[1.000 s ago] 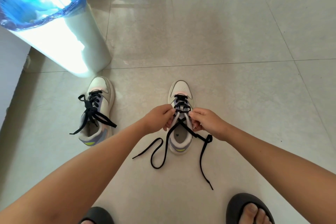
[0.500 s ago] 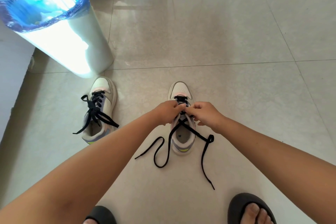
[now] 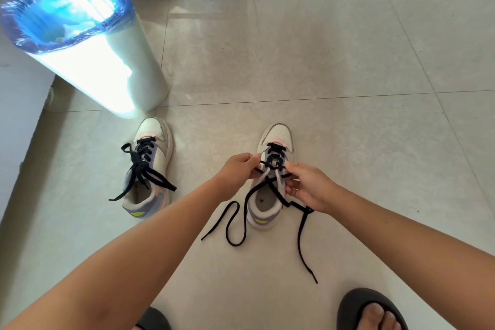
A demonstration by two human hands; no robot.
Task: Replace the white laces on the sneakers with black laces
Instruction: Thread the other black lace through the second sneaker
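Both hands work at the right sneaker (image 3: 270, 185) on the floor — left hand (image 3: 239, 169) and right hand (image 3: 308, 185) each pinch the black lace (image 3: 278, 195) with curled fingers. Pull both ends evenly, so the crossings lie flat.

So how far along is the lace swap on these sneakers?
The left sneaker already carries black laces, loosely tied. Both hands, left and right, are threading the black lace up the right sneaker; its top eyelets and loose ends remain.
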